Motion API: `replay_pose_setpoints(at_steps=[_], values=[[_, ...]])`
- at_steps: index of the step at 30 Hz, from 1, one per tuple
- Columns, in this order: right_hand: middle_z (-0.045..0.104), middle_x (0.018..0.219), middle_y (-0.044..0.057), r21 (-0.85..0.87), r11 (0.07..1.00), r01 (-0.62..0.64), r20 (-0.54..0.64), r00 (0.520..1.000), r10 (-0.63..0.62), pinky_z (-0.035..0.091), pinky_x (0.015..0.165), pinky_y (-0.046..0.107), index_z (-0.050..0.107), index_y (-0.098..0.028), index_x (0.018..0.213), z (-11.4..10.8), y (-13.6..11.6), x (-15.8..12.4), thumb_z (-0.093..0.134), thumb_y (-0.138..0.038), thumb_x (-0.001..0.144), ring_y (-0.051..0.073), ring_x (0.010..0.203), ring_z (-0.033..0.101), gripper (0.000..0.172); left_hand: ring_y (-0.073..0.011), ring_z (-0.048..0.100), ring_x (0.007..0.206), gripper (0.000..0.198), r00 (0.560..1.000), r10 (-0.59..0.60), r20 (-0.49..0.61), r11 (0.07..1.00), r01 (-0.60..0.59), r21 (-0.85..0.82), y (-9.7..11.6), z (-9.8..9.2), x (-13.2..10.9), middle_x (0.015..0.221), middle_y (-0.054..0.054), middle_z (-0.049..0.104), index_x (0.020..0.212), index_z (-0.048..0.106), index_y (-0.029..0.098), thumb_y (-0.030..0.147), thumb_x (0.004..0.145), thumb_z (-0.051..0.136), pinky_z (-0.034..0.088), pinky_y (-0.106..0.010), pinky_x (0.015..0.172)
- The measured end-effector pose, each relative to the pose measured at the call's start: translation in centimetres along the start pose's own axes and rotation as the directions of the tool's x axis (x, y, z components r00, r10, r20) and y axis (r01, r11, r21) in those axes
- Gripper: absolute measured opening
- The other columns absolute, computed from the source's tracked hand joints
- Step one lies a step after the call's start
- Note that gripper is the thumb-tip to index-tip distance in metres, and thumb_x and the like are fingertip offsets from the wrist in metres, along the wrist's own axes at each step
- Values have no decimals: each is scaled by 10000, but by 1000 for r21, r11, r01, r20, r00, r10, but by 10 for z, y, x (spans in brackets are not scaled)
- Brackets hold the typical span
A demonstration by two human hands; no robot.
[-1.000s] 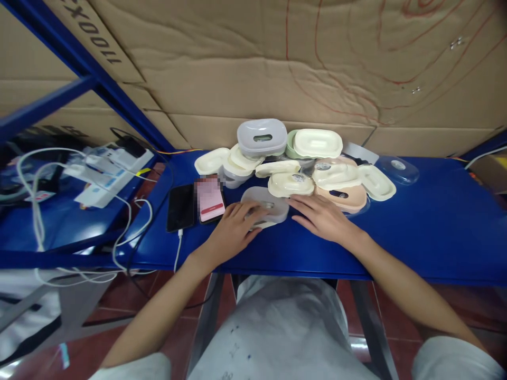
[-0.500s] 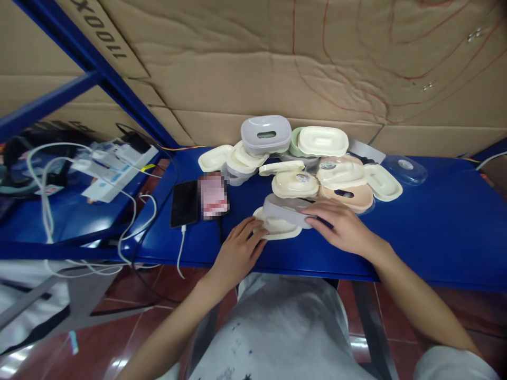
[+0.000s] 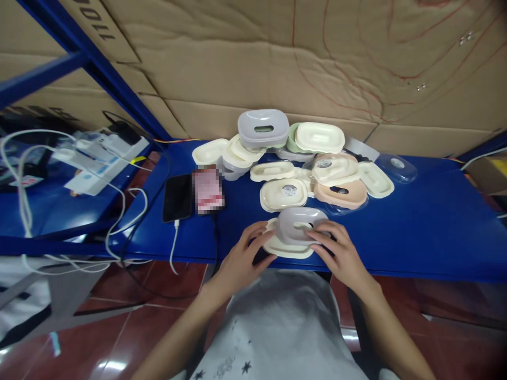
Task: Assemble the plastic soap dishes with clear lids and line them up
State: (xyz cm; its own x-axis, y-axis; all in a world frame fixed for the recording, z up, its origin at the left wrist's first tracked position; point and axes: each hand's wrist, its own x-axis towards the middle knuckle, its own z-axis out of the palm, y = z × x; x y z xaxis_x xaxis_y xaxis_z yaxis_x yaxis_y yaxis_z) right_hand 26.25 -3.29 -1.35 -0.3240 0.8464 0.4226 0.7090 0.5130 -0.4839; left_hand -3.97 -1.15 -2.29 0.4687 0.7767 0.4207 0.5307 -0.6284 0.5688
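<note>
Your left hand [image 3: 243, 258] was over the lavender cover [image 3: 290, 227] a second ago; now it curves round the left end of the cream dish [image 3: 291, 252]. Your right hand [image 3: 341, 250] has gone from beside the cover to gripping its right end. Tilted half a second ago, the cover now sits slot upward, off-centre over the dish, and both have come nearer you. The labelled cream piece [image 3: 277, 195] has shifted left and towards you.
</note>
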Motion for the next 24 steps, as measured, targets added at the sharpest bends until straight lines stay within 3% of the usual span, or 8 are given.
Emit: replay_pose_setpoints(at_steps=[3,8,11,14,18,21,24], values=[[686,1236,90,-31,998,51,-4,999,-51,544,1044,528,667,-346,1402,4,-8,6,644,-268,1040,310,1215,653,370,-322,672,1320,754,999,-35,-15,999,35,-25,-2,2,-3,1594,-181,438,1624,356,369,276,987,748,622,-541,1101],[709,1143,78,-111,991,78,4,997,-78,504,1045,555,644,-364,1420,15,-29,8,628,-296,1051,304,1113,687,376,-357,621,1393,832,999,-41,-4,999,41,-24,-4,4,-6,1690,-174,357,1664,304,403,322,978,767,614,-567,1106],[724,1122,77,-144,985,93,31,996,-89,485,1069,572,625,-363,1440,21,-38,10,620,-317,1059,307,1119,697,384,-366,535,1489,736,1000,11,4,1000,-11,9,-5,4,-4,1690,-152,401,1636,385,385,304,997,742,558,-592,1169],[731,1236,99,-158,982,101,62,994,-92,471,1108,586,597,-336,1468,24,-40,9,642,-353,1054,319,1230,682,416,-353,472,1545,556,997,78,10,996,-78,31,-6,3,-1,1649,-139,486,1535,531,316,261,1013,714,515,-599,1213],[673,1469,122,-168,976,139,124,985,-119,450,1157,614,542,-305,1527,25,-37,3,625,-267,1061,329,1419,596,475,-325,482,1543,380,994,112,8,993,-112,32,-7,5,0,1606,-132,553,1394,639,249,225,1019,698,549,-550,1199],[672,1489,92,-141,974,175,168,974,-151,411,1204,656,535,-330,1543,18,-31,6,605,-249,1068,320,1429,598,487,-323,498,1529,345,993,115,6,993,-116,32,-6,4,1,1572,-113,590,1363,659,254,233,1020,695,555,-564,1190],[671,1498,64,-91,979,184,164,972,-168,418,1222,643,509,-354,1567,4,-16,28,549,-235,1087,290,1426,606,496,-334,544,1475,314,994,107,-17,994,-107,14,-3,3,2,1502,-118,634,1298,689,254,269,988,739,574,-567,1158]])
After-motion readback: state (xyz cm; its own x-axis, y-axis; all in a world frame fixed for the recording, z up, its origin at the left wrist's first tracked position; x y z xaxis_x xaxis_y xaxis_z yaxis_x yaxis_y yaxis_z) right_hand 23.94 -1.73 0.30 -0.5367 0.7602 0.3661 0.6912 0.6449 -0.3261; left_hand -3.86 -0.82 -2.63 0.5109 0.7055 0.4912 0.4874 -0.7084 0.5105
